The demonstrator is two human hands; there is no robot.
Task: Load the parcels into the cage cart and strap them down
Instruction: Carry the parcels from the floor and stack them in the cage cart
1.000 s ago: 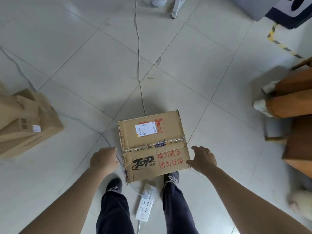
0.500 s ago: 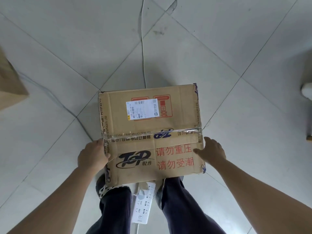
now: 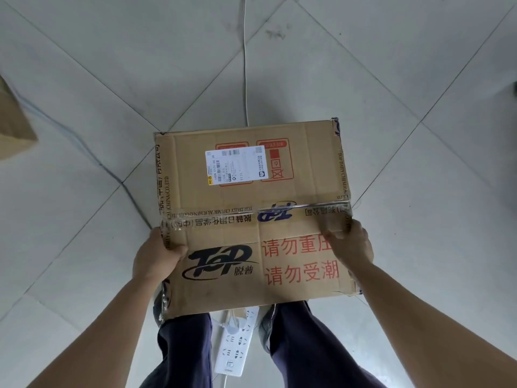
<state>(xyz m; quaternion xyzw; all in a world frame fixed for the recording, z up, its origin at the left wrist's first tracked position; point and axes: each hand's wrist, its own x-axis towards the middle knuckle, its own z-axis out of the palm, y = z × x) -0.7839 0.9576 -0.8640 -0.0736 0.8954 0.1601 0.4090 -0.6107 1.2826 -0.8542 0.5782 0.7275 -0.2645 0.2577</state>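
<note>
Parcel (image 3: 251, 214) between both gripping hands

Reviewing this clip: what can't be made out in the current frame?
Head view:
Fingers of left hand and right hand: hidden behind the box sides.
Text on shipping label: too small.
Second carton: cut off by left edge.
Outside the frame: cage cart, straps.

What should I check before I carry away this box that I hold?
1. Grip of left hand on box: ok.
2. Grip of right hand: ok.
3. Top tape holds flaps shut: ok.
4. Floor at feet free: not ok; power strip between the feet, cable ahead.
5. Box bottom sound: cannot tell, hidden.
6. Way to cart: cannot tell, out of view.
</note>
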